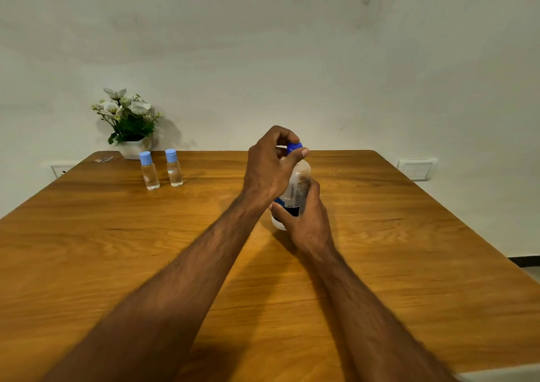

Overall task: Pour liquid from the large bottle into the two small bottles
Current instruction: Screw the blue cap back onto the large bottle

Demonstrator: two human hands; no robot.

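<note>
From the head view, looking down across a wooden table (pixel 380 264), the large bottle (pixel 299 185) stands upright near the middle of the tabletop, a little right of centre, its body pale and translucent with a printed label. The right hand (pixel 306 221) wraps around the lower part of the bottle, thumb on the near left side and fingers curled around the right side, holding it steady on the wood. The left hand (pixel 271 165) reaches in from above and left, its thumb and fingertips pinching the dark blue cap (pixel 293 147) on top of the bottle; the cap sits on the neck.

Well apart from this, toward the far left of the table, the two small bottles (pixel 162 169) stand upright side by side, close together without touching, both clear with light blue caps on. Just behind them, at the table's far edge against the wall, sits a white pot of flowers (pixel 128 118). A small flat item (pixel 103 159) lies near the far left corner, too small to tell what it is.
</note>
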